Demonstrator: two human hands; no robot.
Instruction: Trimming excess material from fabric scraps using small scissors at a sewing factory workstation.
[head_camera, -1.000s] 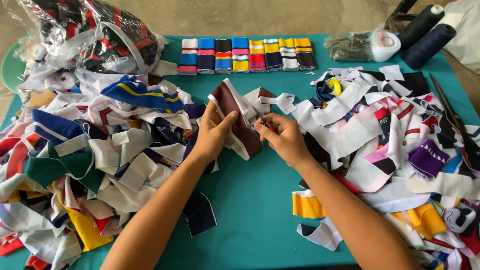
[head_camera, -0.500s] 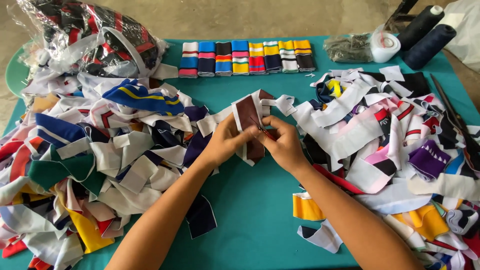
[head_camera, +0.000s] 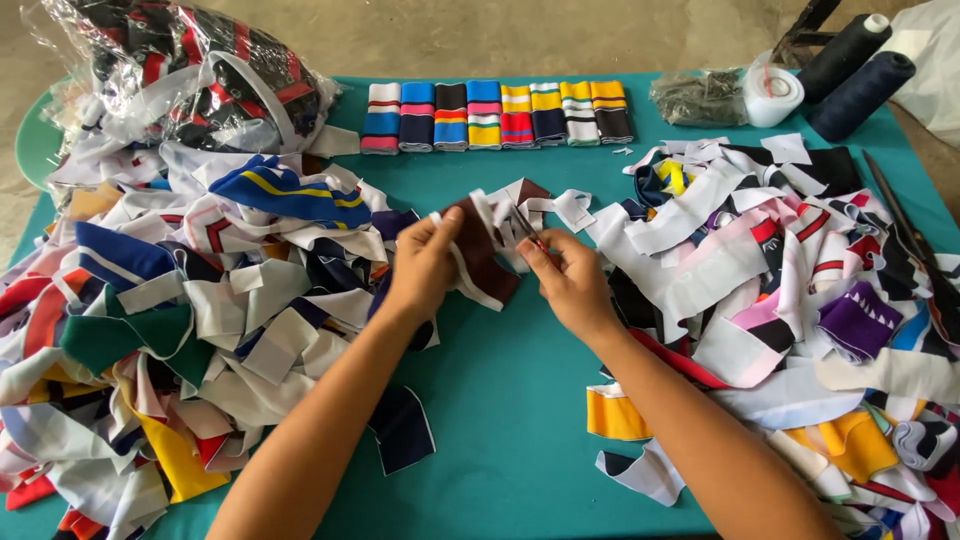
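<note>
My left hand (head_camera: 425, 268) pinches a maroon fabric piece with white edging (head_camera: 482, 258) and holds it just above the teal table (head_camera: 500, 400). My right hand (head_camera: 572, 288) is closed on a small thin metal tool (head_camera: 527, 228) whose tip rests against the white edge of that piece. The two hands sit close together at the middle of the table, between two heaps of cloth scraps.
A big heap of coloured scraps (head_camera: 180, 330) lies left, another heap (head_camera: 780, 260) right. A row of folded striped pieces (head_camera: 500, 115) lines the far edge. A plastic bag of cloth (head_camera: 190, 70), a white roll (head_camera: 775, 95), dark thread cones (head_camera: 850, 60) and long scissors (head_camera: 905, 215) stand around.
My hands have drawn closer around the maroon piece. It has been turned and spread flatter, and my right hand's tool now meets its white edge.
</note>
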